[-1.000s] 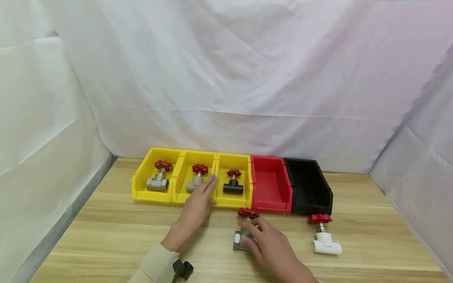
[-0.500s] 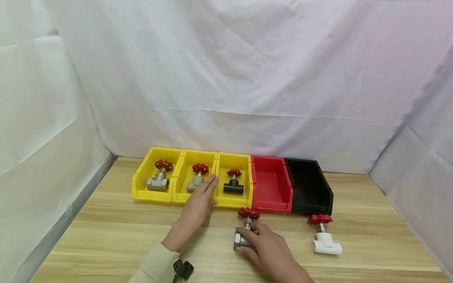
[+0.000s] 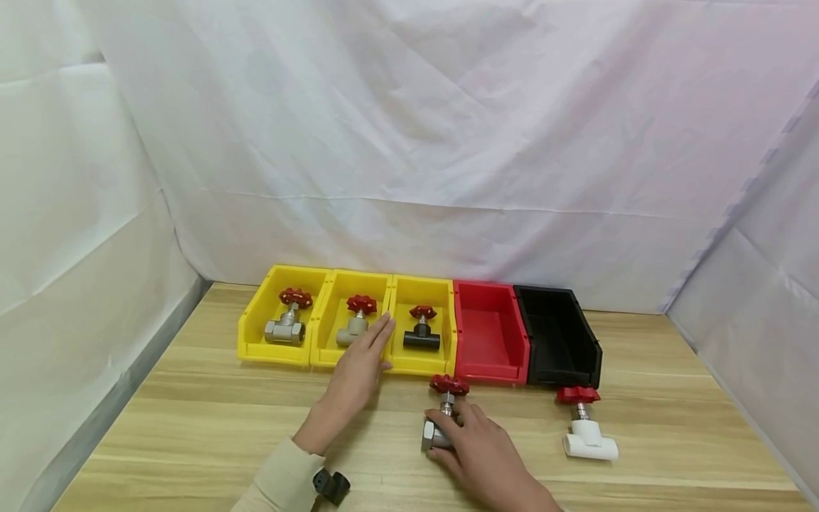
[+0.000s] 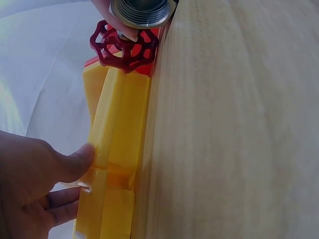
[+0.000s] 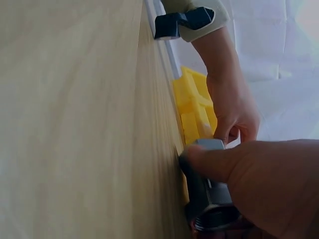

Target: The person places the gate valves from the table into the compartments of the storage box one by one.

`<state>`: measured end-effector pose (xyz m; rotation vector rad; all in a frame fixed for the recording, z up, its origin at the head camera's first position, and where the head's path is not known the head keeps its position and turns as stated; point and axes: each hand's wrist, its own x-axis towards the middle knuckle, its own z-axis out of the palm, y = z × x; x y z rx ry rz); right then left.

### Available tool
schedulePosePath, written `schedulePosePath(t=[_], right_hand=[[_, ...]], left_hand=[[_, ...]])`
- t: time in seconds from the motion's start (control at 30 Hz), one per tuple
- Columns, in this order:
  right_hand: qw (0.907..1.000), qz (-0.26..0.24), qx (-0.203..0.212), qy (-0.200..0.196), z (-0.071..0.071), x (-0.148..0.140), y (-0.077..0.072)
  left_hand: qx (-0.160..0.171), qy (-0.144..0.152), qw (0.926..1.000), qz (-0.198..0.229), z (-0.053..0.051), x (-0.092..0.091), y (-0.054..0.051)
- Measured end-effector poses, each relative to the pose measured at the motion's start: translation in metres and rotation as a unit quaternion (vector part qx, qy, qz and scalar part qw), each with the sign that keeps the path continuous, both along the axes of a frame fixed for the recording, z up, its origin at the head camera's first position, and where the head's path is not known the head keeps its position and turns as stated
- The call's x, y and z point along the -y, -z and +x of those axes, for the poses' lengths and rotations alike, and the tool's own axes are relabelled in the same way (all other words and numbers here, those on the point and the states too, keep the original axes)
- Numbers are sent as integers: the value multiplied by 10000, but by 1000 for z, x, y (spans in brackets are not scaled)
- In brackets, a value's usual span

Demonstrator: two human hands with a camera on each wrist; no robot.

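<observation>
Held a metal valve (image 3: 437,435) by its body in the right hand (image 3: 493,459), with thumb and fingers curled about the gray metal, low at the wood-grain tabletop (image 3: 211,427) and just in front of the right yellow bin (image 3: 422,366) and the red bin (image 3: 486,338). Pointed its red handwheel (image 3: 449,385) toward the bins, near their front edges, with a threaded opening (image 4: 144,11) turned to the left-wrist view. Could not tell contact from a slight gap between valve and wood. Laid the left hand (image 3: 355,373), with fingers straight and close together, along the divider (image 3: 392,295) between the middle yellow bin (image 3: 325,358) and the right yellow bin, with the thumb against yellow plastic in the left-wrist view. Showed a silver valve (image 3: 286,332) in the left yellow bin (image 3: 274,354), a beige valve (image 3: 352,331) in the middle one and a black valve (image 3: 421,340) in the right one, with a red wheel on each. Stood the bins side by side, ending in a black bin (image 3: 553,338), before white sheeting (image 3: 409,142). Included a white valve (image 3: 591,446) on the tabletop, in front of the black bin and to the right of the right hand. Wore a pale sleeve (image 3: 281,476) and a black device (image 3: 330,487) at the left wrist.
</observation>
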<state>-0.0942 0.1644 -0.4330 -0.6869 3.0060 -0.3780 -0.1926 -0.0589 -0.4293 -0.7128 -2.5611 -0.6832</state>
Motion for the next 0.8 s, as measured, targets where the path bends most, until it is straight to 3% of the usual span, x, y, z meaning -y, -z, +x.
schedulePosePath(t=[0.37,0.8], right_hand=[[9999,36,-134,69,1,3,1],[9999,-128,76,-13,-2,2,-2]], left_hand=[[0,11,10000,27,0,-1,0],[220,-50,9997,-2,1,-1,-2]])
